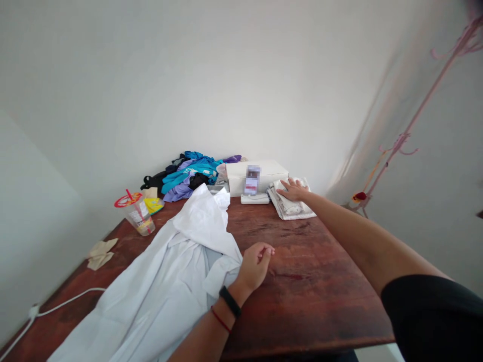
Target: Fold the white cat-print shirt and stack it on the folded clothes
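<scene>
My left hand (pixel 255 264) rests over the wooden table in a loose curl, and nothing shows between its fingers. A dark band and a thin red cord circle that wrist. Beside it, a white garment (pixel 158 271), maybe a long-sleeved shirt, spreads in creases along the table's left part. My right hand (pixel 294 190) reaches to the far right, its fingers spread flat on top of a small stack of folded white cloth (pixel 289 208). The underside of the palm is hidden.
At the back stand a white box (pixel 236 183), a phone (pixel 252 180) and a white power bank-like block (pixel 254 199). A clothes heap (pixel 196 168), plastic cup (pixel 141 216), yellow packet (pixel 154 205), napkin (pixel 101 253) and white cable (pixel 71 297) lie left. A pink coat rack (pixel 422 113) leans at right.
</scene>
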Tool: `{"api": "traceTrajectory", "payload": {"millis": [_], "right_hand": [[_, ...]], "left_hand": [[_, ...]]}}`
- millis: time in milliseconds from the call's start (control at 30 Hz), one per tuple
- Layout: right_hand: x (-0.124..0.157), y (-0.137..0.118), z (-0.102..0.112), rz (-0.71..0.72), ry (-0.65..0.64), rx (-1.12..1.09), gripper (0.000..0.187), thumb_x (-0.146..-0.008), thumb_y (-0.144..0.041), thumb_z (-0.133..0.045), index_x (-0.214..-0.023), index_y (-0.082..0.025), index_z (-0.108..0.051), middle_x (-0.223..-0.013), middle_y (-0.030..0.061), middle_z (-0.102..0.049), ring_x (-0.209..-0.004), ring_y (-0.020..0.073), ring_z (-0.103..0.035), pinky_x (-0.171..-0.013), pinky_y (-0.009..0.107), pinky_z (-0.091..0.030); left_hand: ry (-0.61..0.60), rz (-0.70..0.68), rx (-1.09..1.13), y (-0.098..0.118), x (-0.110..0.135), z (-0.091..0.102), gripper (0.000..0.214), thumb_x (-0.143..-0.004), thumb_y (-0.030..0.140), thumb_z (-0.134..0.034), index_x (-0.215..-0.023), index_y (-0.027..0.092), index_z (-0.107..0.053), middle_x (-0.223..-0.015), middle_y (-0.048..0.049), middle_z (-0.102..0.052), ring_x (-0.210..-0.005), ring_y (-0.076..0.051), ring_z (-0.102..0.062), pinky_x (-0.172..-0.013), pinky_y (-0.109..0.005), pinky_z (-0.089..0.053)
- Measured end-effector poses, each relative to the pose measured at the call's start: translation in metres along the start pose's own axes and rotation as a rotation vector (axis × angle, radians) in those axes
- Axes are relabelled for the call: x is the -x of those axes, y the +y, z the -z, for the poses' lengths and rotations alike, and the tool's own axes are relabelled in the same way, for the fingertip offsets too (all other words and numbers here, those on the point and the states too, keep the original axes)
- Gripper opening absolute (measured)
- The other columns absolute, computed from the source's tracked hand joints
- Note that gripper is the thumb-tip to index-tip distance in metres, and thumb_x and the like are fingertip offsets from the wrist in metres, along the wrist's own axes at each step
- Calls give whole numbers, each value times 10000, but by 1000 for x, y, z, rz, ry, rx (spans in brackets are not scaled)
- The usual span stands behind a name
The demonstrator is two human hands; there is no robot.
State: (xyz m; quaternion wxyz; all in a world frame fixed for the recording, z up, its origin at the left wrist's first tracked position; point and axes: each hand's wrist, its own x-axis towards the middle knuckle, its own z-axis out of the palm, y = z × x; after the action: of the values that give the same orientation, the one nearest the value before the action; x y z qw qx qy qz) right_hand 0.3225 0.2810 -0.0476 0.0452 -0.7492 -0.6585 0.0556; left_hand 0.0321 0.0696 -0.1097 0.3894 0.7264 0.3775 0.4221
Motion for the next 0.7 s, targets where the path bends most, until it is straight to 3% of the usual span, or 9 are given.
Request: {"api": "traceTrajectory", "payload": {"millis": [67,133,233,333,400,500,600,700], "right_hand": [[12,-6,12,9,45,18,843,-901,-808,-205,-1615,-364,-157,-1704,79,-29,-1531,443,-94,-1145,736,-132],[33,-17,19,108,184,42,778,-952,-740,-218,-1619,-347,-143,-1702,87,-9,-1536,425,-88,-1158,719,-106],[79,-38,15,451,366,87,659,-1015,-621,-273,-1607,-338,-214,-1702,70,-27,-1551,366,-62,-1190,665,-65],[135,-55,-3,821,327,103,659,-1002,-596,-399,-1593,-335,-268,-1694,90,-92,-1549,363,-94,-1195,651,-90],[169,-63,-20,979,323,81,671,-999,-581,-432,-1597,-335,-253,-1691,111,-92,-1547,367,-104,-1183,667,-128],[207,-71,-44,1065,343,-4,757,-978,-602,-471,-1612,-279,-213,-1686,154,-82,-1548,376,-79,-1176,676,-157],[228,-85,-60,1101,358,-82,776,-970,-605,-490,-1608,-242,-239,-1680,162,-125,-1551,374,-42,-1182,677,-135],[238,-110,-65,1144,397,-134,797,-948,-613,-528,-1596,-222,-279,-1678,176,-122,-1549,381,-9,-1183,674,-126]], "left_hand": [[1,-3,21,-1,0,1,276,-1004,337,-484,-920,189,-701,-951,-58,-745,-909,-192,-680,-814,-296,-505],[5,0,48,-1,0,3,294,-1009,366,-478,-942,180,-695,-936,-62,-740,-892,-191,-685,-807,-301,-519],[25,3,102,1,0,6,328,-1013,413,-470,-978,161,-676,-897,-68,-724,-853,-192,-685,-785,-308,-536],[33,3,112,5,-1,9,371,-1025,453,-428,-998,161,-656,-873,-65,-716,-833,-194,-683,-799,-327,-546],[58,10,98,7,-1,12,385,-1032,471,-401,-1045,169,-639,-933,-73,-724,-846,-199,-688,-821,-350,-555],[127,-7,107,8,-3,19,413,-1029,502,-390,-1218,189,-581,-1201,-110,-695,-999,-233,-698,-895,-378,-564],[85,-39,109,8,-4,23,491,-1027,560,-342,-1262,201,-581,-1345,-122,-643,-1192,-288,-647,-987,-377,-544],[44,-42,29,14,-2,21,649,-1049,549,-97,-1260,213,-611,-1323,-122,-668,-1224,-282,-639,-945,-383,-566]]}}
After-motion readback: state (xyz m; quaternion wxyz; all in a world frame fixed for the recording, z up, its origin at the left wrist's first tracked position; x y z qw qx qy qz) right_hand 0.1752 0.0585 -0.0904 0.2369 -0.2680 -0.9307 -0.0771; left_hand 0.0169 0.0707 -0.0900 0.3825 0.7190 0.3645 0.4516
